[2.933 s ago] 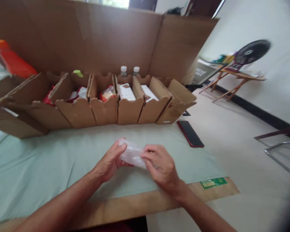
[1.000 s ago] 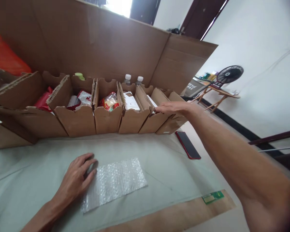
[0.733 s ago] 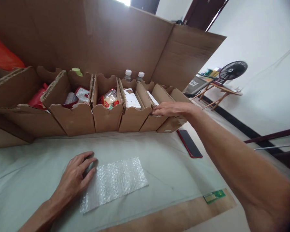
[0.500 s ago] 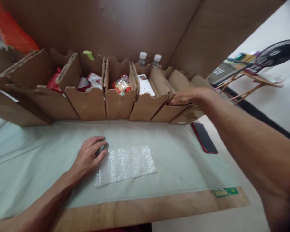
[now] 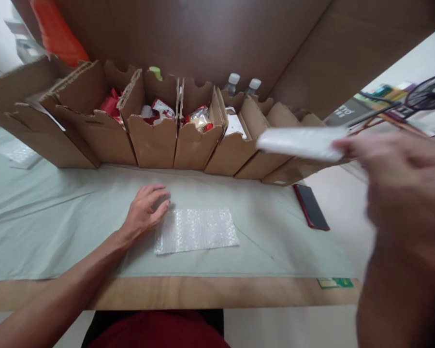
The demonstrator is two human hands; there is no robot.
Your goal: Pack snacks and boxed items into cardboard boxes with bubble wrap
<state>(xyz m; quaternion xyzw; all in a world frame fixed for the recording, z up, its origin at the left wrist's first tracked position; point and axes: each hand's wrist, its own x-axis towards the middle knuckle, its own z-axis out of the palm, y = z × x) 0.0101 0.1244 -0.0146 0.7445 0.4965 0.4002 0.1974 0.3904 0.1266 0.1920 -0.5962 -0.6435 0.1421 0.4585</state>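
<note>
My right hand (image 5: 402,169), blurred by motion, is raised at the right and pinches one end of a flat, white, oblong packet (image 5: 299,142). The packet hangs in the air in front of the right-hand cardboard bins; what it contains cannot be made out. On the pale green cloth rests my left hand (image 5: 147,210), open, fingers loosely stretched and nothing in them. Its thumb lies beside the upper left corner of a flat bubble-wrap sheet or pouch (image 5: 199,231).
Cardboard bins (image 5: 155,145) stand in a row at the back, several holding packets. Behind them are two white-capped bottles (image 5: 232,83) and a tall cardboard panel (image 5: 188,38). A dark phone-like slab (image 5: 311,207) lies right; a fan (image 5: 433,94) stands beyond.
My right hand has come out of a right-hand bin and moved up and toward me, now with the white packet. My left hand stays by the bubble wrap; the view has shifted slightly.
</note>
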